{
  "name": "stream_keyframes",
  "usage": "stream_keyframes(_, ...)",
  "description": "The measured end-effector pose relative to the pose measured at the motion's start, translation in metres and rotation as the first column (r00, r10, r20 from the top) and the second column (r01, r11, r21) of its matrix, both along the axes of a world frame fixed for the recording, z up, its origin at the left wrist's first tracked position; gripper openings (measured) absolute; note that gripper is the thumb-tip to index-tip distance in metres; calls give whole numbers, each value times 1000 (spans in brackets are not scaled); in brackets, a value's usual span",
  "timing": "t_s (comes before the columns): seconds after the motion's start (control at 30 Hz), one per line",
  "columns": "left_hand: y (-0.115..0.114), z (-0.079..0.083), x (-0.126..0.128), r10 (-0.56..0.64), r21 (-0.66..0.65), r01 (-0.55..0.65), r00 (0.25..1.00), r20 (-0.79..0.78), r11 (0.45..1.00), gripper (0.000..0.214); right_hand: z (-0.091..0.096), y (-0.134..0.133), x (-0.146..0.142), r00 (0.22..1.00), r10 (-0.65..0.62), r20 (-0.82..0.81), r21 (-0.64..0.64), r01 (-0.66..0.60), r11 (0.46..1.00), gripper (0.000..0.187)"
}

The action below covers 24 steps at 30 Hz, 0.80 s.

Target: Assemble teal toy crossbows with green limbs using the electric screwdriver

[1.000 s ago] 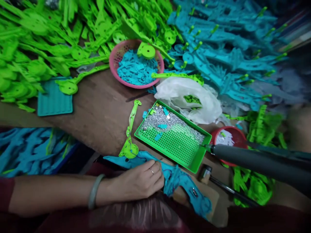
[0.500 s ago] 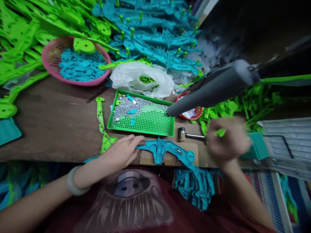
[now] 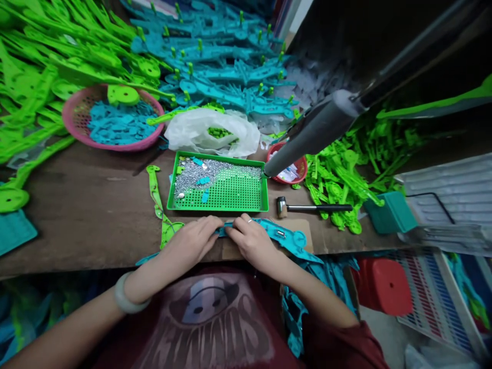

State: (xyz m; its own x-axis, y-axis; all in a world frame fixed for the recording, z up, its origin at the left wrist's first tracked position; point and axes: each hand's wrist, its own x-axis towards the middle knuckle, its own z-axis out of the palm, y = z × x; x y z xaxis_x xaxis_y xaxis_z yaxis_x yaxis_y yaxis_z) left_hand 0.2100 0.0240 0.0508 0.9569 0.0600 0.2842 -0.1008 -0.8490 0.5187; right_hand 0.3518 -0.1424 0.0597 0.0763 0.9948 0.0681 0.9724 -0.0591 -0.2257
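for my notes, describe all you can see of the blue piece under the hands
The blue piece is long and curved, like moulded plastic, with a round section near its right end and a small metallic-looking part beside that. It lies crosswise on the table, partly over brown board. The left hand and right hand touch it, covering much of it.

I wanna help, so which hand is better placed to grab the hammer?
Probably the right hand: it's nearer the hammer, which lies right of the green tray. The left hand is farther; both touch the blue part.
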Motion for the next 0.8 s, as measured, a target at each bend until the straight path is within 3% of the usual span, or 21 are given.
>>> stream_keyframes(0.17,-3,-4,-4,-10,115,4,998,57,993,16,-1,3,8,991,92,100,-26,-90,996,22)
stream_keyframes(0.27,-4,0,-8,-19,226,0,997,81,974,16,-2,3,12,988,125,86,-8,-125,992,29)
stream_keyframes(0.4,-4,6,-13,-45,337,5,993,111,942,19,-3,2,15,988,146,44,28,-147,989,25)
stream_keyframes(0.8,-9,1,-23,-46,427,-4,993,106,904,27,0,3,12,987,133,94,-40,-130,991,26)
